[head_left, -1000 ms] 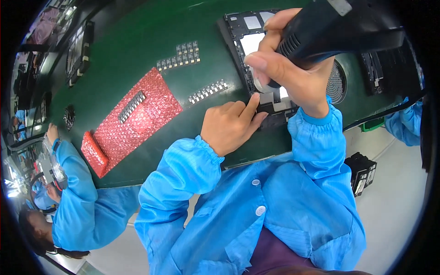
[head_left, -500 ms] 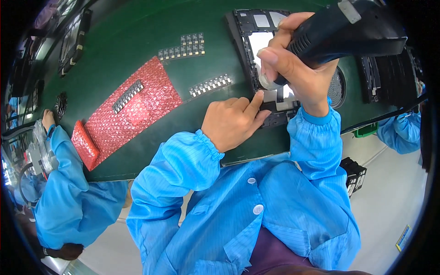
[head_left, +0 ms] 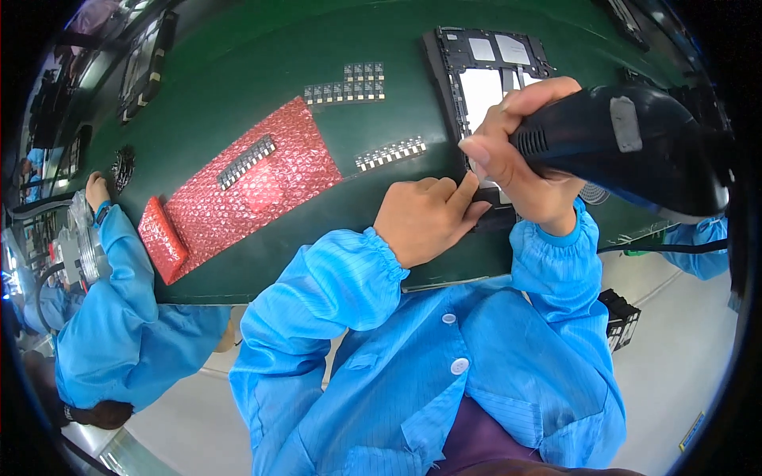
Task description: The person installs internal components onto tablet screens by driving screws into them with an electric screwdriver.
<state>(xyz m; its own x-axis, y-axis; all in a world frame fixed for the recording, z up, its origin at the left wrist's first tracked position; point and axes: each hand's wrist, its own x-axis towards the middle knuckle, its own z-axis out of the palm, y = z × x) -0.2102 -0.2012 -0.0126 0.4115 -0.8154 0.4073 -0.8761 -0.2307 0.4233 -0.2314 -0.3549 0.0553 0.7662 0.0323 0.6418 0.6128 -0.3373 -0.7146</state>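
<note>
My right hand [head_left: 533, 174] is wrapped round the narrow end of a black handheld tool [head_left: 583, 131] with ribbed vents and a grey patch. The tool's bulky end points right; my fingers and its body hide its tip. Beneath it lies a flat black electronics housing [head_left: 444, 71] with white and silver panels, partly covered by my hands. At the housing's lower left edge, my left hand [head_left: 421, 218] reaches in with index finger stretched out and thumb apart, the other fingers curled. Nothing shows in its grasp.
Left of the housing lie a strip of small black-and-white parts [head_left: 390, 153] and a larger sheet of them [head_left: 345, 91]. Red bubble wrap [head_left: 305, 151] carries another strip [head_left: 246, 163]. A red bubble-wrap bundle [head_left: 163, 238] and a co-worker's hand [head_left: 97, 190] are farther left.
The black tool has swung down, its bulky end now lower at the right, and its pale tip is hidden. My left hand stays at the housing's edge. The whole view has shifted slightly.
</note>
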